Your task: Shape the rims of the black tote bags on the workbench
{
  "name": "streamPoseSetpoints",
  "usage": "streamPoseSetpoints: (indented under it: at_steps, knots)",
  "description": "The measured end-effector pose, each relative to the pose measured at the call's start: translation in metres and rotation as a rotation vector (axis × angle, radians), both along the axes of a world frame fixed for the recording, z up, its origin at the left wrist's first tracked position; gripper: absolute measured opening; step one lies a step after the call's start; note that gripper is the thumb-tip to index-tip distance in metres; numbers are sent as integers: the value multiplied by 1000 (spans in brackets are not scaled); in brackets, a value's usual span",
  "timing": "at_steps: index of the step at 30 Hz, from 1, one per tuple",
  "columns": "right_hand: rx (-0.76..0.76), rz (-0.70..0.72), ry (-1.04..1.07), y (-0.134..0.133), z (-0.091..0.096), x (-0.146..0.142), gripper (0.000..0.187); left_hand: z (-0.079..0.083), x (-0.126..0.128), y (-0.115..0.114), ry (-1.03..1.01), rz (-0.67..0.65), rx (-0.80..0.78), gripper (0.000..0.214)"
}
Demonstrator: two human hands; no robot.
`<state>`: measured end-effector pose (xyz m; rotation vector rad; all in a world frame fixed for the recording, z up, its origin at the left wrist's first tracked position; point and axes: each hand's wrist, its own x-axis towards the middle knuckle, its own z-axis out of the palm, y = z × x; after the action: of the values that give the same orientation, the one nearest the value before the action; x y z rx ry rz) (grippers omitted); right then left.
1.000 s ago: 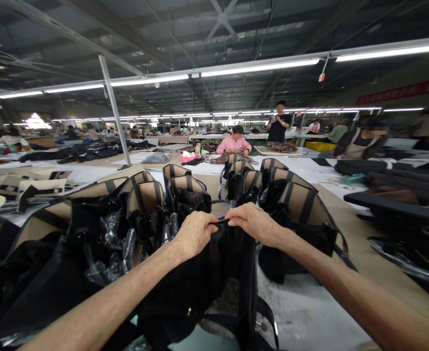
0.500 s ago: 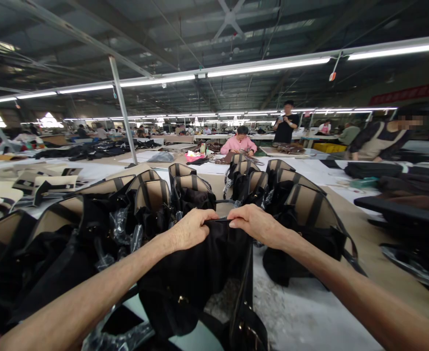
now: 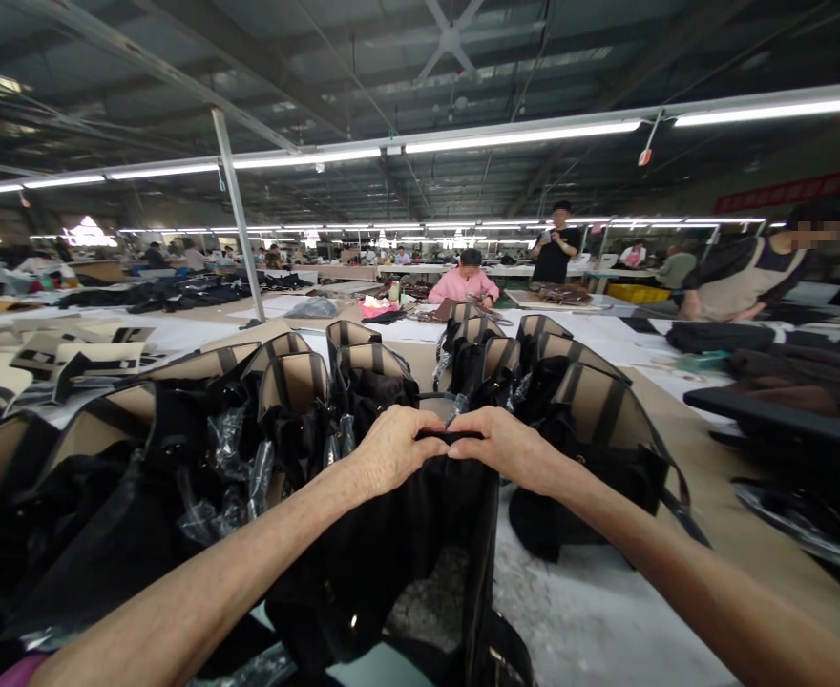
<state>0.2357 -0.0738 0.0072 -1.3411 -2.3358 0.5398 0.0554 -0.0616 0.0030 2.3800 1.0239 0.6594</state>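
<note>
A black fabric bag hangs below my hands, with small gold-coloured metal pieces on its lower part. My left hand pinches its top edge between thumb and fingers. Close beside it, my right hand pinches the same edge, and the two hands nearly touch. Under the bag's lower end shows a pale green sheet. A black strap with metal fittings lies at the bag's right side.
Several black bags with beige panels, such as this one, stand around on the table. Dark folded pieces lie at right. A co-worker in an apron leans over the right side; another in pink sits across.
Both hands have turned slightly, with thumbs now lower along the edge. The bag's top edge has folded toward my fingers. The view has shifted a little.
</note>
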Motion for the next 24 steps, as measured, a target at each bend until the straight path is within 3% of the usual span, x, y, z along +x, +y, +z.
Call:
streamPoseSetpoints:
  at_steps: [7, 13, 18, 24]
  knots:
    - [69, -69, -60, 1, -4, -2, 21, -6, -3, -1, -90, -12, 84, 19]
    - [106, -128, -136, -2, -3, -5, 22, -13, -2, 0, -3, 121, 204, 15]
    - [26, -165, -168, -12, 7, 0, 20, -10, -1, -1, 235, 226, 122, 26]
    - [-76, -224, -211, -38, 20, 6, 46, 8, 4, -13, 341, 188, -15, 20]
